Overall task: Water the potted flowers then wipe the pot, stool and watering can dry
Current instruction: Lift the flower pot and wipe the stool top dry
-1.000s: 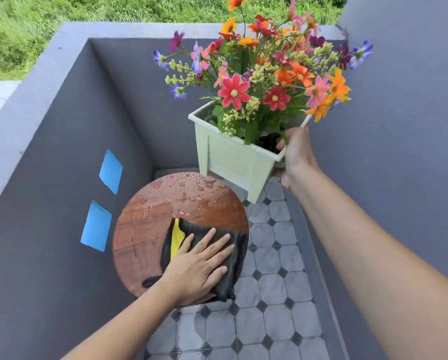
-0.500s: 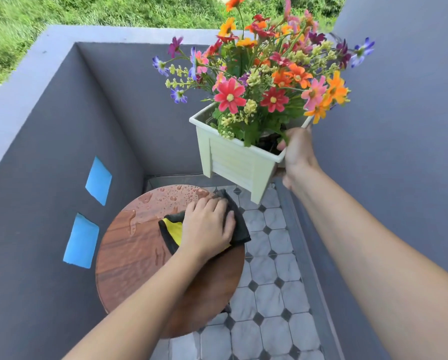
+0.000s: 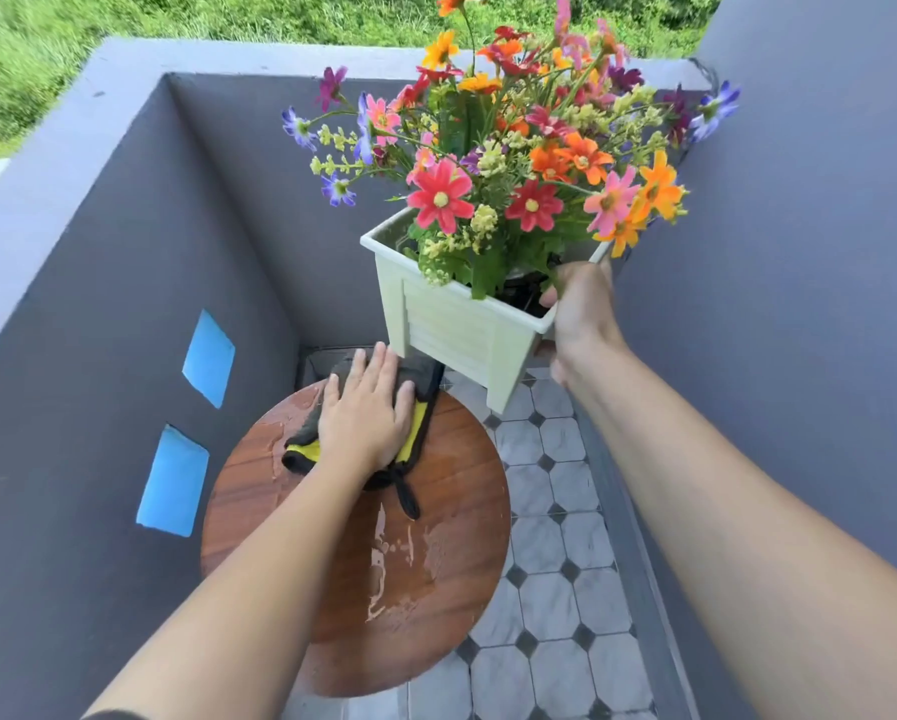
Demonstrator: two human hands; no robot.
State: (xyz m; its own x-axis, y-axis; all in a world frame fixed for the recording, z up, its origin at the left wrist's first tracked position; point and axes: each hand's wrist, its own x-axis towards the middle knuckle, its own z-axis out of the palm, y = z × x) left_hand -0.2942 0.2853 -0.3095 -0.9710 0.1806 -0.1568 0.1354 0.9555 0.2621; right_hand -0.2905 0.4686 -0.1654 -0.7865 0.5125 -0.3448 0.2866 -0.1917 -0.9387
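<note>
Left hand (image 3: pixel 366 423): fingers (image 3: pixel 381 363) straight and spread, flat on the cloth (image 3: pixel 425 379), pressing it down, nothing gripped. Fingertips point up-frame toward the stool's far rim. The cloth is dark grey with a yellow face, bunched under the palm, and a strap end trails down-frame.

The stool (image 3: pixel 451 511) is a round wooden top at centre-bottom of frame. The hand and cloth sit at its upper edge. Wet film and streaks (image 3: pixel 384 556) show at lower centre of the top, behind the wrist, so the water lies down-frame from the fingers, toward the person. My read: a pull back along the forearm line covers it, and the left hand is the nearer one.

Right hand (image 3: pixel 581 314): clenched on the near right rim of the pot (image 3: pixel 451 330), thumb over the lip, holding it in the air at centre-right, off the stool. The pot is a pale square planter, tilted slightly, and its nearest leg reads just beside the cloth's upper right corner. The flowers (image 3: pixel 514 163) fill the upper centre.

Step judged: drying the stool top, partly done. The watering can is not in view. Two blue patches (image 3: pixel 208 358) sit on the grey wall at left, and a tiled floor (image 3: pixel 555 511) lies at right.
</note>
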